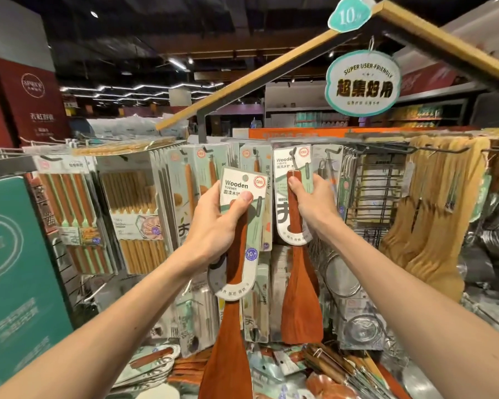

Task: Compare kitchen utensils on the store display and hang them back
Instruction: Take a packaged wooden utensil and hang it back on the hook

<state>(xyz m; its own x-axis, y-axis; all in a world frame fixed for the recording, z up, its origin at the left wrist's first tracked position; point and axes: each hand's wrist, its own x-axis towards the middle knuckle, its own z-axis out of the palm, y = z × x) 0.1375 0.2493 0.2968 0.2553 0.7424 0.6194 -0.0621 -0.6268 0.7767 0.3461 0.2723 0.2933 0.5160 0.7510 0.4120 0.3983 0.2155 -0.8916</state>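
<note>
Wooden turner (pixel 228 341) per hand (pixel 213 228), fingers (pixel 244 198) round handle

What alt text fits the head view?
Two carded wooden turners held side by side at a store utensil rack: the left hand grips the left turner clear of the rack, the right hand grips the right turner with its card top at a hook.

1. left wooden turner (pixel 228 355): reddish-brown, upright, blade down, white-and-green "Wooden Turner" card round its handle.
2. right wooden turner (pixel 301 312): same colour and card, upright, blade down, just beside the first, slightly higher.
</note>
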